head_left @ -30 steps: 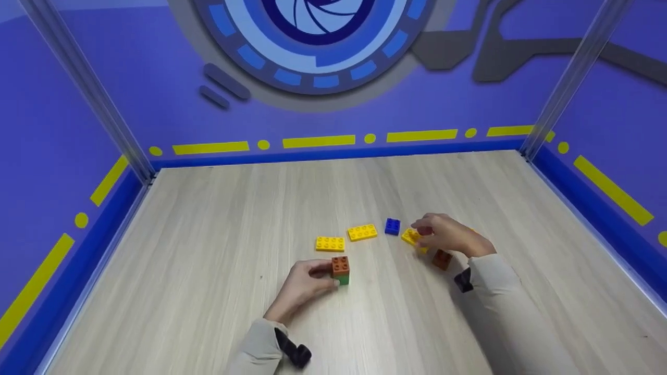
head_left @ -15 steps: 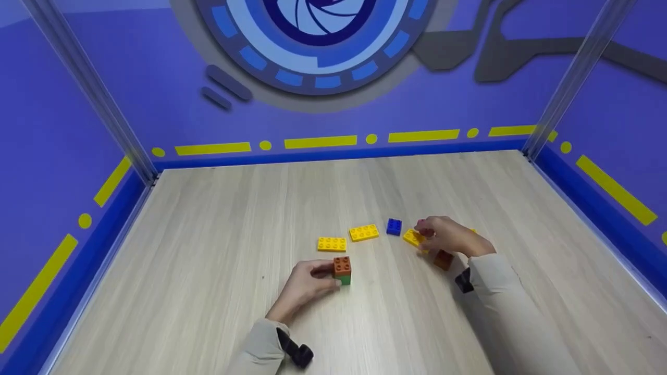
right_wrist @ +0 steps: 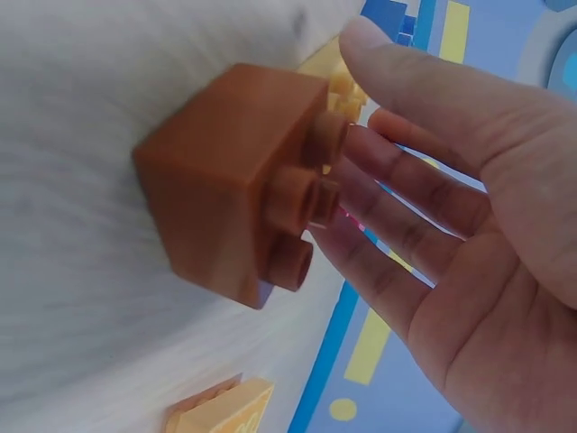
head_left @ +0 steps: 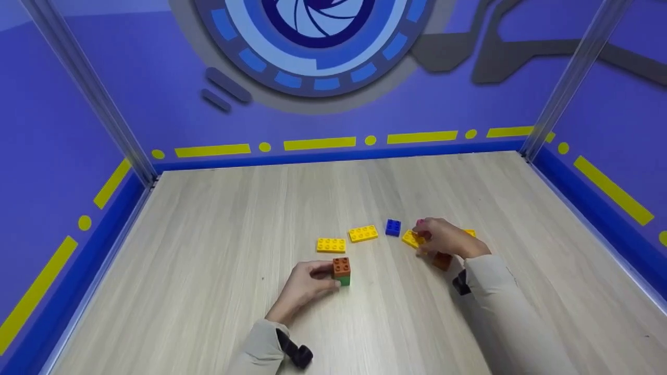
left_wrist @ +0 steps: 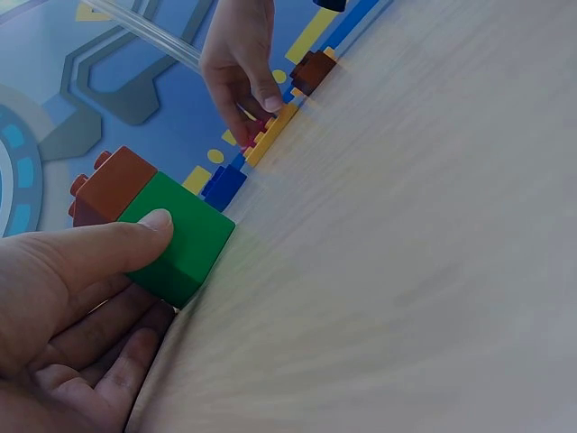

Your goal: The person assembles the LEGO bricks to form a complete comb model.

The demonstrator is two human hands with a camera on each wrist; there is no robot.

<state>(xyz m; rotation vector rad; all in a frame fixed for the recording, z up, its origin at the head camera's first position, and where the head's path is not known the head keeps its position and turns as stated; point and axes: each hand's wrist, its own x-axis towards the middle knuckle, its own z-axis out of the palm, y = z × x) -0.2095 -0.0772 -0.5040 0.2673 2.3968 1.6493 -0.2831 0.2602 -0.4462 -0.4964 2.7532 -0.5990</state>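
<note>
My left hand (head_left: 305, 286) grips a stack of two toy building bricks, a brown brick (head_left: 341, 266) on top of a green brick (left_wrist: 185, 239), at the tabletop. The thumb presses the green side in the left wrist view. My right hand (head_left: 447, 238) is over a yellow brick (head_left: 413, 239), thumb and fingers apart around it. Just past its fingertips shows a small pink piece (head_left: 420, 222), mostly hidden by the fingers. A second brown brick (right_wrist: 225, 171) lies under the right wrist, studs facing sideways towards the palm in the right wrist view.
Two yellow bricks, a near one (head_left: 331, 245) and a farther one (head_left: 363, 234), lie beyond the left hand. A blue brick (head_left: 393, 227) is left of the right hand. Another yellow piece (head_left: 470, 233) shows behind the right wrist. Blue walls (head_left: 333, 125) enclose the table (head_left: 208, 234).
My right hand has shifted slightly down, its thumb lower beside the yellow brick. The pink piece and the yellow piece behind the wrist show more. The left hand keeps its grip on the stack.
</note>
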